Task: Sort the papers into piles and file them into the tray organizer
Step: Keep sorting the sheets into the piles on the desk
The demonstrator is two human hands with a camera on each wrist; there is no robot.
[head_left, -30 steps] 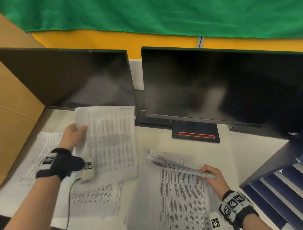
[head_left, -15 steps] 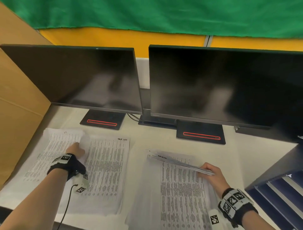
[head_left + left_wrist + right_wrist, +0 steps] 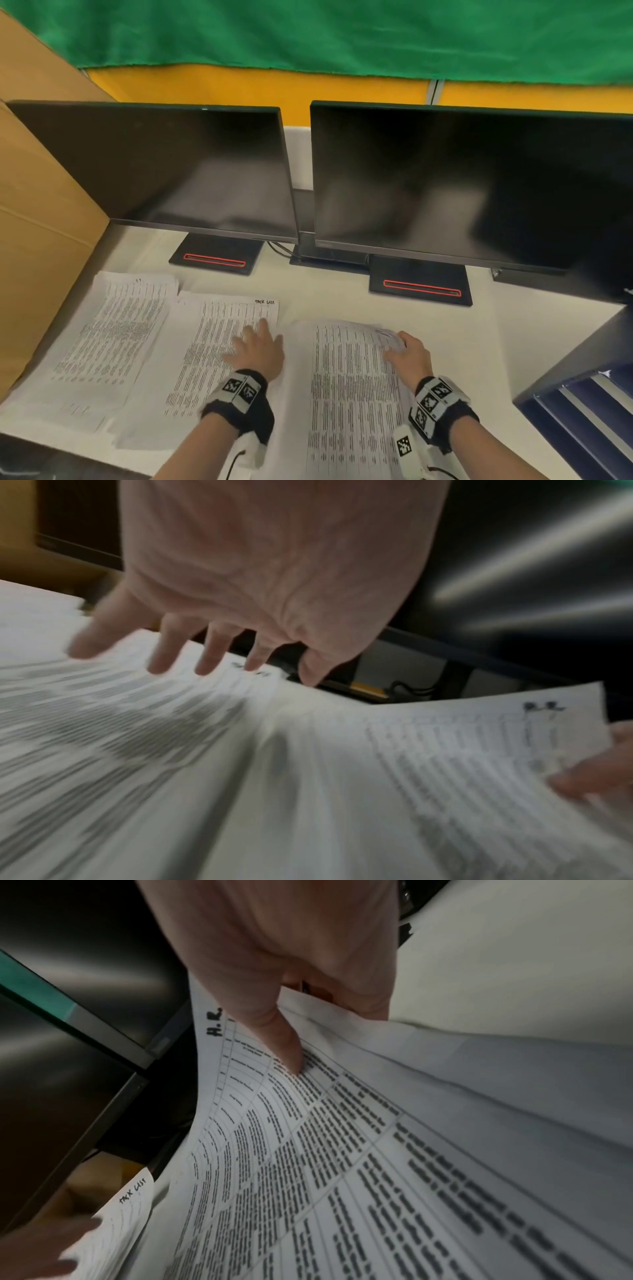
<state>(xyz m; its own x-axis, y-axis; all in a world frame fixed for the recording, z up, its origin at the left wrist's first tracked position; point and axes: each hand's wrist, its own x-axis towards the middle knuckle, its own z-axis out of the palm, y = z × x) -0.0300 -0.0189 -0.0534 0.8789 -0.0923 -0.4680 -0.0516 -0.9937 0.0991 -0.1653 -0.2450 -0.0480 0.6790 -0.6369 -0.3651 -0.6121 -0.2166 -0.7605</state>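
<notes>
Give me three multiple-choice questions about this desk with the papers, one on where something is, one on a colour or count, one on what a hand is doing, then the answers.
1. Where is the tray organizer?
A. At the desk's right edge
B. Behind the left monitor
C. On the cardboard box

2. How many monitors stand on the desk?
A. One
B. Two
C. Three

3. What is the right hand doing?
A. Hanging idle off the desk
B. Pinching the top sheets of the right pile
C. Pressing a monitor button

Answers:
1. A: the dark blue trays sit at the lower right of the head view.
2. B: the left monitor and right monitor stand side by side.
3. B: the right wrist view shows the thumb on the sheet marked "H.R.", with sheets running under the hand, while the left hand is spread flat over the middle pile.
</notes>
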